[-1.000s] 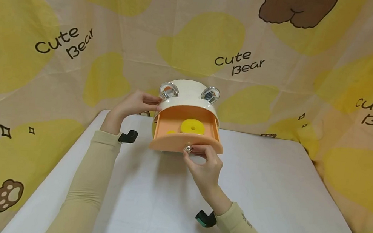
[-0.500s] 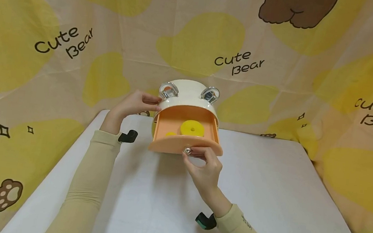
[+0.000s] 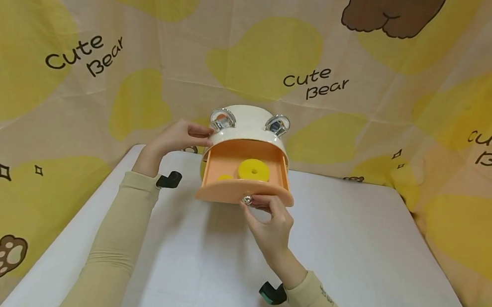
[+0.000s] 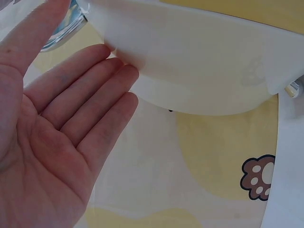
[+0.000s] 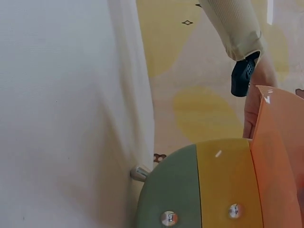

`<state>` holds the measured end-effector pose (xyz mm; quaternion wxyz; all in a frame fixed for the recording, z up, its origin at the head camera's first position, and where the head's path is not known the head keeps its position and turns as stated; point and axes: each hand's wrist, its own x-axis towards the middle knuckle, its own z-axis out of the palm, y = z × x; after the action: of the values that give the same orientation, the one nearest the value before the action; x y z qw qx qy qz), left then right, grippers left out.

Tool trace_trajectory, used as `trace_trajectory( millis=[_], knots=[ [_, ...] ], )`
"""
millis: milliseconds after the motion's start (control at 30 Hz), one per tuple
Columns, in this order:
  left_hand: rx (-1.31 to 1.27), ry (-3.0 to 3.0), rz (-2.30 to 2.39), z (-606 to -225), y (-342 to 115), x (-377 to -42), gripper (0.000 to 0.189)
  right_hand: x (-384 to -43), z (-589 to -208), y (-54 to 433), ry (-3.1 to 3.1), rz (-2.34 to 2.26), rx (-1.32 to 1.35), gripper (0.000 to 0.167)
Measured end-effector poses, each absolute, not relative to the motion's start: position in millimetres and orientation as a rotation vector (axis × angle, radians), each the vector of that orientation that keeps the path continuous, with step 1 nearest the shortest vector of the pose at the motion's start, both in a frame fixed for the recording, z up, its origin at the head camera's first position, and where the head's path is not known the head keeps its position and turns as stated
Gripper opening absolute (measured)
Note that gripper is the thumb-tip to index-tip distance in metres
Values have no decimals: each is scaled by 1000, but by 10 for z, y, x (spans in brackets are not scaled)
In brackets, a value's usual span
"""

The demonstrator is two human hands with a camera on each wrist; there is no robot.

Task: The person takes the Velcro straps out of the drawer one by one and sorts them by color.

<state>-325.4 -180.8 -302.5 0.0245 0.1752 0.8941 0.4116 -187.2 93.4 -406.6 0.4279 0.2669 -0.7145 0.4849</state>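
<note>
We see a rounded cabinet point(image 3: 249, 121) with a white top, which stands on a white cloth point(image 3: 353, 245), close before a printed backdrop point(image 3: 256, 54). Its peach drawer point(image 3: 219, 191) juts out toward the person. The right hand point(image 3: 273, 225) grasps the silver knob point(image 3: 247, 199) of this drawer: thumb and fingers pinch it at the middle of the front panel.

The left hand point(image 3: 177, 136) grasps nothing. Its fingers are extended, and in the left wrist view we find their tips against the white side of the cabinet, with the thumb near a silver ear-shaped ring point(image 4: 69, 32).

Inside the drawer lies a yellow disc point(image 3: 254, 168) with a small hole in its centre. To the left of it we notice a smaller yellow piece point(image 3: 225, 177); it is mostly hidden behind the front panel, so we cannot tell its shape well.

In the right wrist view, below the drawer, we observe a mustard front point(image 5: 223, 173) and then a green front point(image 5: 173, 190), each with a round silver knob, and also a silver foot point(image 5: 139, 174). Both arms wear beige sleeves point(image 3: 112, 244).
</note>
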Motion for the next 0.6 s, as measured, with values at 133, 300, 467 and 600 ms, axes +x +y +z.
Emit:
trace_trajectory(
  millis=[133, 300, 467, 600],
  knots=[
    [541, 2761, 1284, -3029, -1805, -3252, 57, -1876, -4061, 976, -1787, 1200, 700, 29],
    [541, 2760, 1279, -3033, -1796, -3247, 57, -1855, -4040, 1024, -1794, 1207, 722, 29],
    [546, 2767, 1268, -3036, -1790, -3258, 58, -1811, -4012, 1090, -1882, 1215, 713, 31],
    [546, 2773, 1277, -3035, -1795, -3261, 58, -1760, -3976, 1150, -2001, 1212, 696, 32]
  ],
)
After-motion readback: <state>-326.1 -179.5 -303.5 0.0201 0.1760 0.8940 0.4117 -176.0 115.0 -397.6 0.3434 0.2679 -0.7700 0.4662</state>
